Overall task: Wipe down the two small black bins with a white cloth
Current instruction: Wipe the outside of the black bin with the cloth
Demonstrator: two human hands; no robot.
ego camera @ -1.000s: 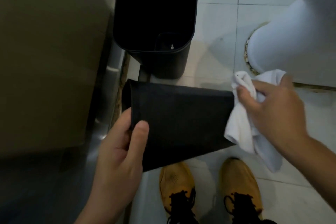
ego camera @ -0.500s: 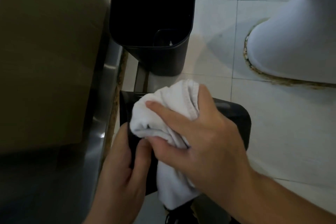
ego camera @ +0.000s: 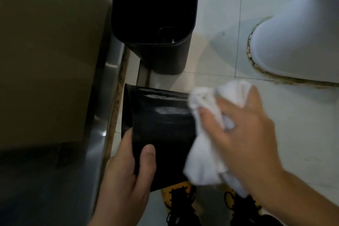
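pale tiled floor (ego camera: 216, 16) with thin grey grout lines. sitting on it: an upright black bin (ego camera: 156, 24) hard against the wall side, a white porcelain base (ego camera: 297, 42) with crusty brownish sealant round its edge, and two yellow shoes (ego camera: 179, 202) with black laces

left hand (ego camera: 126, 176) thumb over near bin (ego camera: 161, 134) wall, fingers wrapped behind, right hand (ego camera: 244, 134) bunching cloth (ego camera: 203, 154) against bin

white cloth (ego camera: 205, 145) against held black bin (ego camera: 163, 124)
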